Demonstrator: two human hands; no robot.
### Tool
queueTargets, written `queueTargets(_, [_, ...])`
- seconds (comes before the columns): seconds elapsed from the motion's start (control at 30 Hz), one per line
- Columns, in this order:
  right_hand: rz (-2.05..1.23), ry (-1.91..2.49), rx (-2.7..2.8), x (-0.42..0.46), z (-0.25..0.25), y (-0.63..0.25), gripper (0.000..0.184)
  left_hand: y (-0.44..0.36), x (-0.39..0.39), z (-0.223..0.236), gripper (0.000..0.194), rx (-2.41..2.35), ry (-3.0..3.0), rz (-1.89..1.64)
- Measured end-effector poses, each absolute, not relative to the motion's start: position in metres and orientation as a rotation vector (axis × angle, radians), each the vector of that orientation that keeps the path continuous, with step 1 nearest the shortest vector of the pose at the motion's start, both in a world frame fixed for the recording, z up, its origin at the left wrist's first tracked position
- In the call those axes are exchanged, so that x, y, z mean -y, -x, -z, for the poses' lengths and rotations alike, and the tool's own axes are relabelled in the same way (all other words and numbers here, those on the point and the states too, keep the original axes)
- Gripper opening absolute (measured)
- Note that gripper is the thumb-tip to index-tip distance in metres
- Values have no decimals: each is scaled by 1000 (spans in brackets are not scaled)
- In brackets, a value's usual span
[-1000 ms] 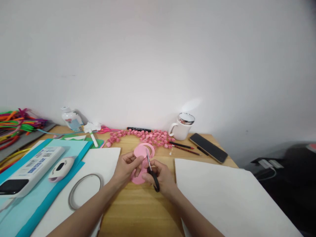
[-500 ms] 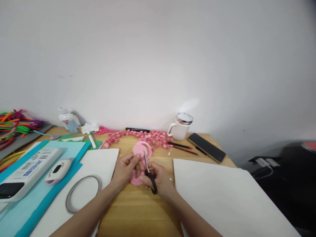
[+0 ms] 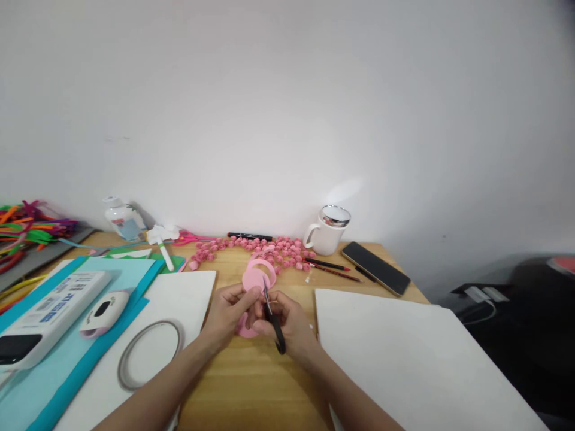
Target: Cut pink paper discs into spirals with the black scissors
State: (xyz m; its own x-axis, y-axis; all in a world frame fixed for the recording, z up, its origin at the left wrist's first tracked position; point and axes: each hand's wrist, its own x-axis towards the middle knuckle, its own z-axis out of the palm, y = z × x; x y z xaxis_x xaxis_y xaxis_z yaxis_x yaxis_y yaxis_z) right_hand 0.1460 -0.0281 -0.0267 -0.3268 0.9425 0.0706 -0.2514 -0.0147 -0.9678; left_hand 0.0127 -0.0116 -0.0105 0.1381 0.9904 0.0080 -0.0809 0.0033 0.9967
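Note:
My left hand [image 3: 231, 314] is closed on a round pink paper disc [image 3: 254, 279], pinched near its lower edge. My right hand [image 3: 287, 323] grips scissors [image 3: 275, 326] with black handles, fingers in the loops. Their narrow blades point up and away from me and meet the disc's right side; whether they are cutting into it I cannot tell. A pink paper ring [image 3: 268, 266] lies just behind the disc. Another pink paper piece [image 3: 246, 329] shows under my hands, partly hidden. Behind them is a spread of small rolled pink paper pieces [image 3: 291, 248].
A white mug [image 3: 327, 233], pencils [image 3: 330, 264] and a phone [image 3: 376, 268] stand or lie at the back right. White sheets flank my arms; a tape ring [image 3: 123, 359] is on the left one. Further left are a white device [image 3: 54, 317], blue paper and a bottle [image 3: 124, 218].
The pink disc has shifted slightly down and turned a little in my left hand. The scissors have rotated slightly, and my right hand stays in about the same place.

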Motion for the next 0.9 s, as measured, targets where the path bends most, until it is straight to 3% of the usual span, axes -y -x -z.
queueTargets(0.9, [-1559,773,1265,27,32,-145,31,-14,12,9,32,-1062,-1176,-1151])
